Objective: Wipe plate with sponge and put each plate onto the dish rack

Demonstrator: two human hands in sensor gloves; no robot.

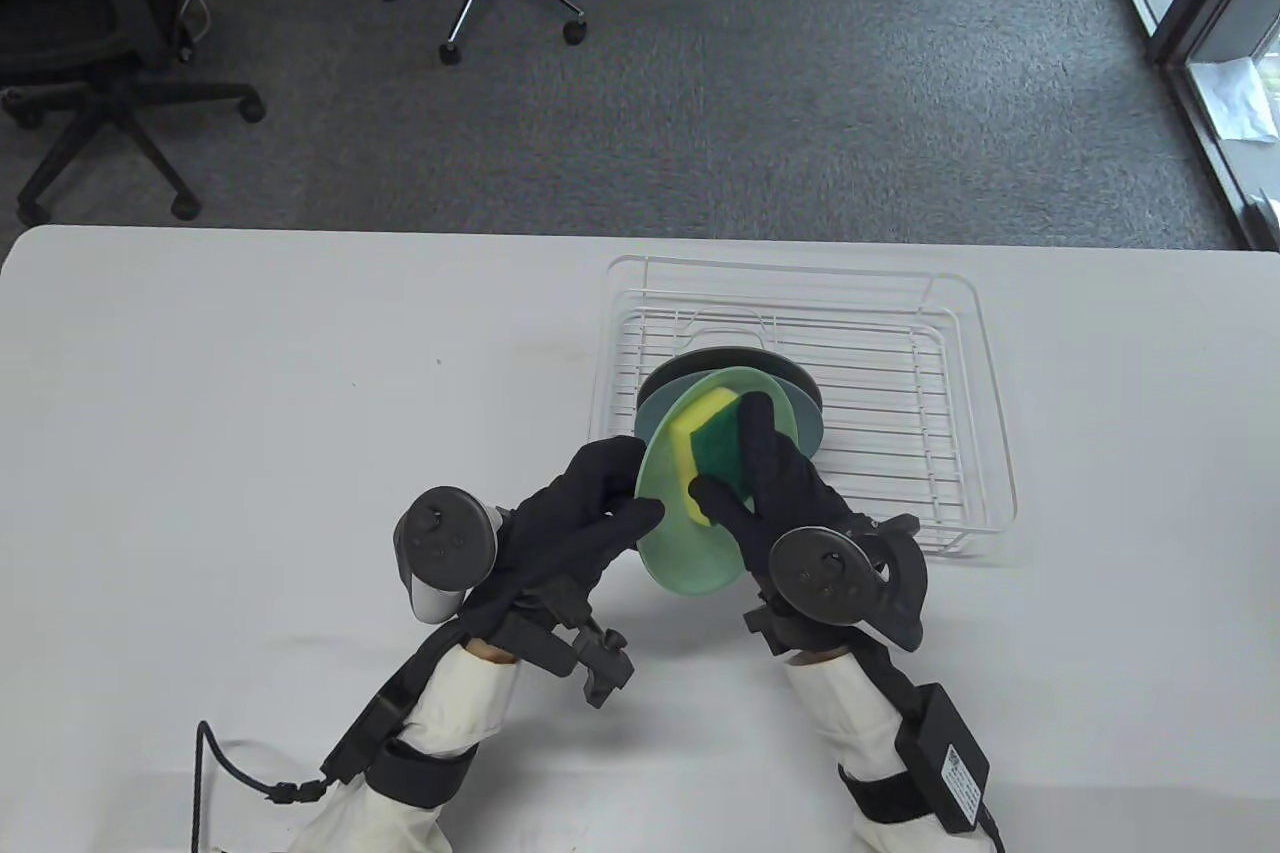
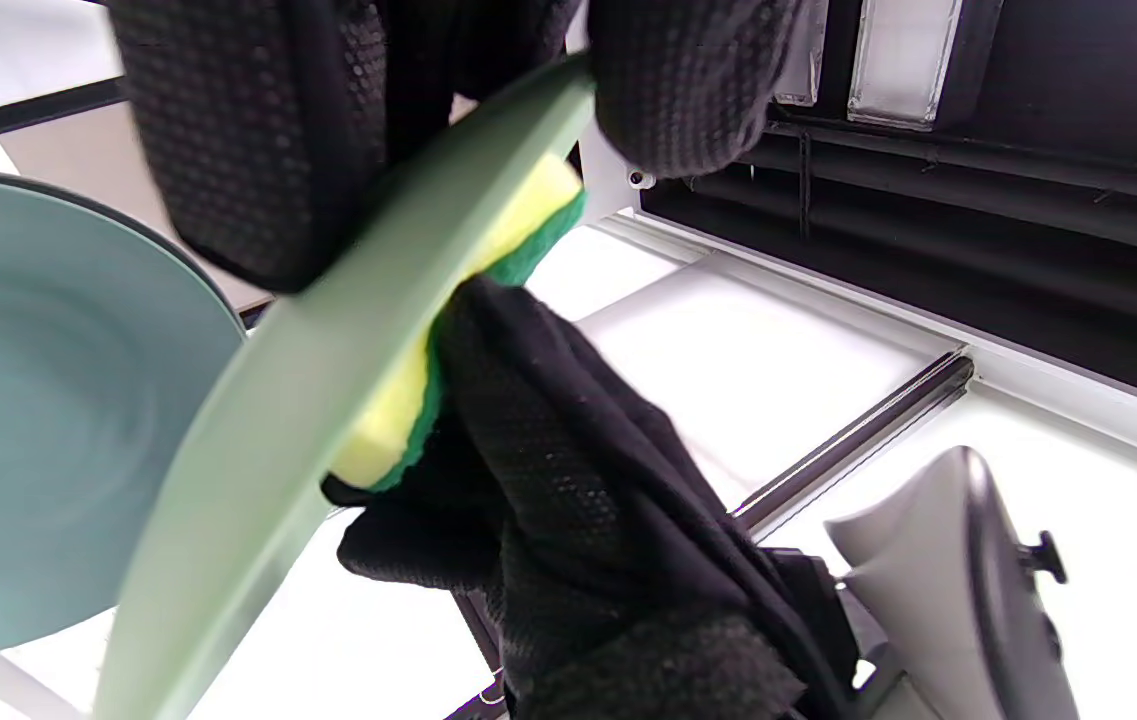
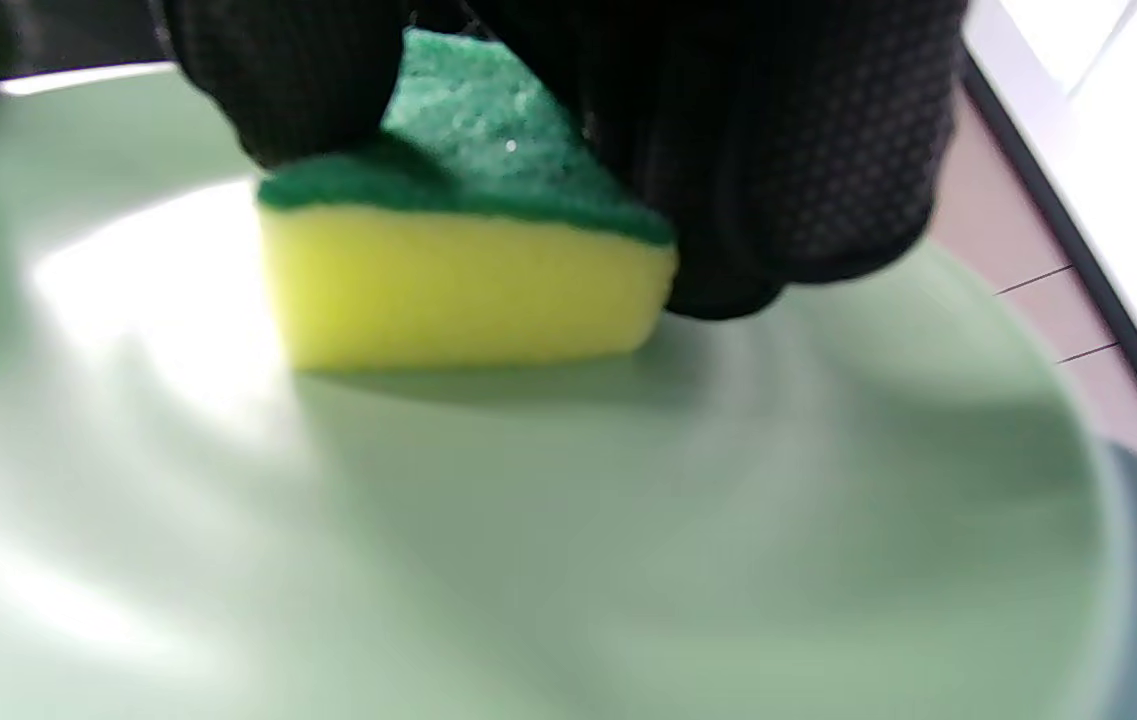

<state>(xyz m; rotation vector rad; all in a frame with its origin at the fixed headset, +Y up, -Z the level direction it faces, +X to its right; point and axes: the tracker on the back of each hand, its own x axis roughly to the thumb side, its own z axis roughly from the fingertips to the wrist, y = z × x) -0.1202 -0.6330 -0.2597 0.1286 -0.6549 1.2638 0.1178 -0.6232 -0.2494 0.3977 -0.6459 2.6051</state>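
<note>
Plate (image 1: 690,533), pale green: left hand (image 1: 580,518) grips rim | right hand (image 1: 775,483) presses sponge (image 1: 705,438) | dish rack (image 1: 960,373): apparently two plates

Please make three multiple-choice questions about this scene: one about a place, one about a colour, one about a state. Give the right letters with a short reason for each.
1. Where is the sponge?
A. on the table
B. against the light green plate
C. in the dish rack

2. What colour is the dish rack?
A. white
B. black
C. red

3. What is the left hand doing?
A. resting flat
B. holding the sponge
C. gripping the plate's rim

Answers:
1 B: the right hand presses the sponge on the light green plate.
2 A: the dish rack has white wires.
3 C: the left hand pinches the rim.
</note>
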